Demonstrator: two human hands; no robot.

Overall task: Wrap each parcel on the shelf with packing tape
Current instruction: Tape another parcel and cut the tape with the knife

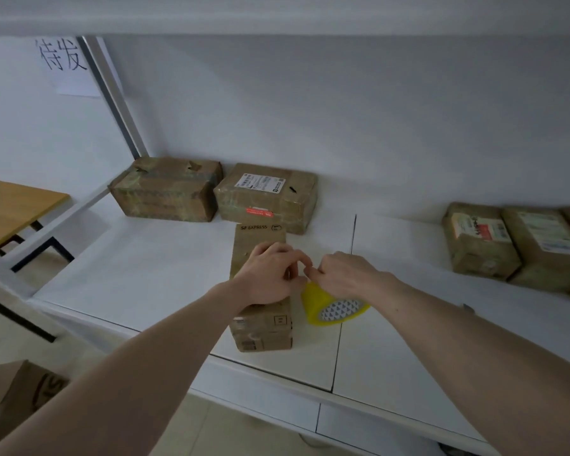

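A long brown SF Express parcel (260, 238) lies lengthwise on the white shelf (145, 274), near its front edge. My left hand (269, 274) rests on top of the parcel, fingers curled over its right edge. My right hand (343, 274) is just right of it, holding a roll of yellowish packing tape (333, 307) from above, with its fingertips meeting those of the left hand at the parcel's edge. Whether a strip of tape runs between the fingers cannot be made out.
Two taped brown parcels (165, 189) (267, 195) stand at the back against the wall. Further parcels (481, 241) sit at the far right of the shelf. A wooden table (14, 209) stands left, a paper sign (66, 64) hangs on the wall, and a brown box (14, 399) is at lower left.
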